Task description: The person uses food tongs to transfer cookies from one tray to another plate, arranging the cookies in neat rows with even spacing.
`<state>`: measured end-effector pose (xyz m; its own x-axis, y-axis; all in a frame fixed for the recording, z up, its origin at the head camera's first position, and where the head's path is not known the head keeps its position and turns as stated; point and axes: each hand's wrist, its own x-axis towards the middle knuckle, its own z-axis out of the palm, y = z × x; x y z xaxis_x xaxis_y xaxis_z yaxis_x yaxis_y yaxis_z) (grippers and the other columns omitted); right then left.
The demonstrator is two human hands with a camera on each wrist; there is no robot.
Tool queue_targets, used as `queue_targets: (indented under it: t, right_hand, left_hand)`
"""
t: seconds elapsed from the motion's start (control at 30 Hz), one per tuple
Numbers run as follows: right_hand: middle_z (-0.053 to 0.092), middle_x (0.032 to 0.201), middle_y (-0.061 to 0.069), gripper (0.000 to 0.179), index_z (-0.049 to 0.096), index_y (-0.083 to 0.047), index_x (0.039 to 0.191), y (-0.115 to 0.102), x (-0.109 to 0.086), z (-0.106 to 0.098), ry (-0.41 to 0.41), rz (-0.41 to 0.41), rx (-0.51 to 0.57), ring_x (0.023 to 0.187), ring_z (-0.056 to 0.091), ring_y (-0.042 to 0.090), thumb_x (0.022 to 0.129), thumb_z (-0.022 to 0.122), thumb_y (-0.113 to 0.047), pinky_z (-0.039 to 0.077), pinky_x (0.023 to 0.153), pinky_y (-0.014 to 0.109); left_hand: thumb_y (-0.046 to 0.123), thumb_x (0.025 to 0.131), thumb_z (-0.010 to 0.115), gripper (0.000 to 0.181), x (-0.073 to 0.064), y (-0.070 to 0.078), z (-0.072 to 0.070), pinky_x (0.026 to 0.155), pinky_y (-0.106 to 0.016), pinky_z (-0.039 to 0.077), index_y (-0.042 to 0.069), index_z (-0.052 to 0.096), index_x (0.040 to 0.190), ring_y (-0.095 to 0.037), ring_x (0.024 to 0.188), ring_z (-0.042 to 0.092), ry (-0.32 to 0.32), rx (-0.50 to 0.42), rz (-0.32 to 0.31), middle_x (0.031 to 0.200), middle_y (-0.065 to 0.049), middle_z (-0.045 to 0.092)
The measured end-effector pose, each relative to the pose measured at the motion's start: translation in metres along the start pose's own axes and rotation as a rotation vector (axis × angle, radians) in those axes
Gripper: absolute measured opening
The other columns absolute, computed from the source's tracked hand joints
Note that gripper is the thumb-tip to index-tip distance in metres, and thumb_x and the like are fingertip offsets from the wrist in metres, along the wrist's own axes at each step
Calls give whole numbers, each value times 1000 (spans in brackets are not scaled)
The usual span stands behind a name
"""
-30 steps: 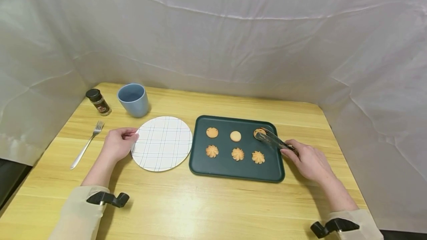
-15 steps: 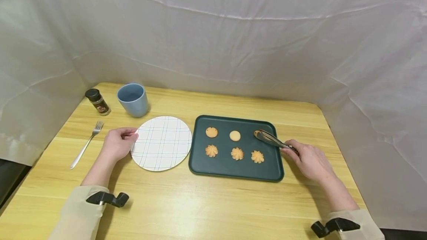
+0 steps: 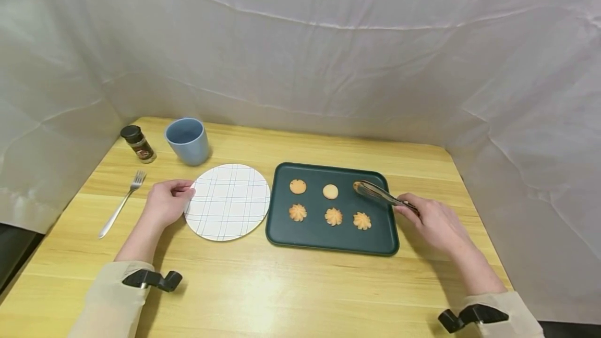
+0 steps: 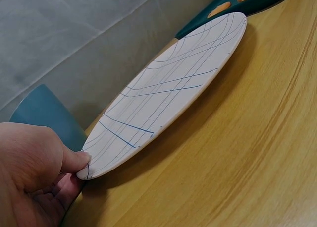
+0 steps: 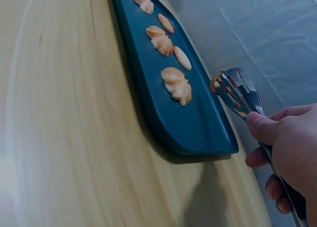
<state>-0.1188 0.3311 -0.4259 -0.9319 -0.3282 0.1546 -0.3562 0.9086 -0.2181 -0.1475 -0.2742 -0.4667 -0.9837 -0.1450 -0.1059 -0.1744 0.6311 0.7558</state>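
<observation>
My left hand (image 3: 170, 203) pinches the left rim of a round white plate (image 3: 227, 202) with blue check lines. In the left wrist view its thumb lies on top of the rim, other fingers below. With my right hand (image 3: 434, 221) I grip metal tongs (image 3: 382, 195) with slotted ends. A round cookie (image 5: 215, 83) is caught between those ends, mostly hidden by the metal, over the far right part of the dark green tray (image 3: 324, 239). On the tray lie round cookies (image 3: 331, 191) in the far row and ridged, flower-shaped cookies (image 3: 362, 220) in the near row.
Behind the plate stands a blue cup (image 3: 188, 142), and left of it a spice jar (image 3: 139, 144) with a black lid. A fork (image 3: 123, 204) lies left of my left hand. Pale cloth (image 3: 300, 67) encloses the wooden table (image 3: 244, 286) at the back and sides.
The tongs have closed on the far right cookie and moved slightly left with it. My left hand and the plate have stayed in place.
</observation>
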Motion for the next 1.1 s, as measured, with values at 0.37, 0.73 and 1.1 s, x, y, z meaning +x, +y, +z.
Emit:
queue_targets:
  t: [0.37,0.73,1.1]
  right_hand:
    - [68,82,-8,24,71,-22,119,-15,16,-8,8,-60,2,62,53,12,109,61,-41,40,53,35]
    - [76,100,1,33,73,-17,128,-43,36,-10,-34,-68,-30,76,68,18,106,65,-42,54,65,46]
    - [75,100,-3,31,73,-21,126,-74,56,3,-48,-144,8,72,64,12,106,65,-43,52,62,40]
  left_hand:
    - [18,105,64,36,0,-1,0,82,-31,50,-6,69,132,-31,104,66,13,-11,12,120,-22,72]
    - [17,105,64,35,0,-1,1,78,-25,50,-6,69,132,-29,103,66,26,-28,10,119,-22,72]
    - [17,105,64,35,1,-4,1,82,-30,51,-5,69,133,-31,105,65,21,-22,-4,120,-22,71]
